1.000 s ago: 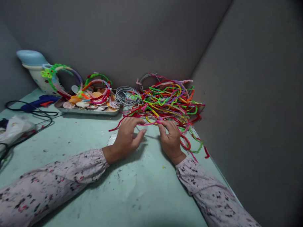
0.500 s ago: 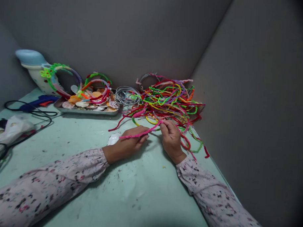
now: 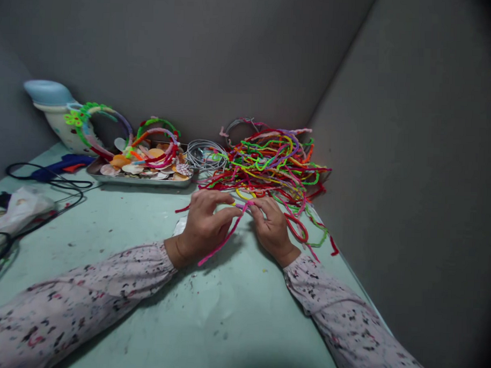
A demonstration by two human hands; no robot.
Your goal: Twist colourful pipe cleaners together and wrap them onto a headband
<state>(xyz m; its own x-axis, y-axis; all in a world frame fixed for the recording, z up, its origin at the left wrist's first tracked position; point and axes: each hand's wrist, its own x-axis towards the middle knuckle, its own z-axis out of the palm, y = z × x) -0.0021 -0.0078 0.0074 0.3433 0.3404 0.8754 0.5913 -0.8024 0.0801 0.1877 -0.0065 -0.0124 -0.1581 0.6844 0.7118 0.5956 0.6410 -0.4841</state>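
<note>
Near the middle of the table, my left hand (image 3: 206,220) is closed with thumb and fingers on a ring wrapped in coloured pipe cleaner, whose yellow and purple stretch (image 3: 239,206) shows between my hands. My right hand (image 3: 271,228) pinches the same ring where a pink pipe cleaner (image 3: 222,246) is wound round it. The pink one's loose end hangs down beside my left thumb. Much of the ring is hidden behind my fingers. A red loop (image 3: 297,229) shows just right of my right hand. Under my left wrist, a shiny white piece (image 3: 180,226) lies partly covered.
A big tangle of coloured pipe cleaners (image 3: 274,158) lies behind my hands. To its left are coiled grey wire (image 3: 206,154) and a metal tray (image 3: 141,181) of shells and wrapped rings. Farther left stand a blue-lidded container (image 3: 57,113), a black cord (image 3: 48,181) and a plastic bag (image 3: 21,211).
My left hand has risen and turned, now gripping near the wrapped spot. The pink pipe cleaner's free end has swung from lying across that hand to hanging downward. My right hand has shifted slightly left.
</note>
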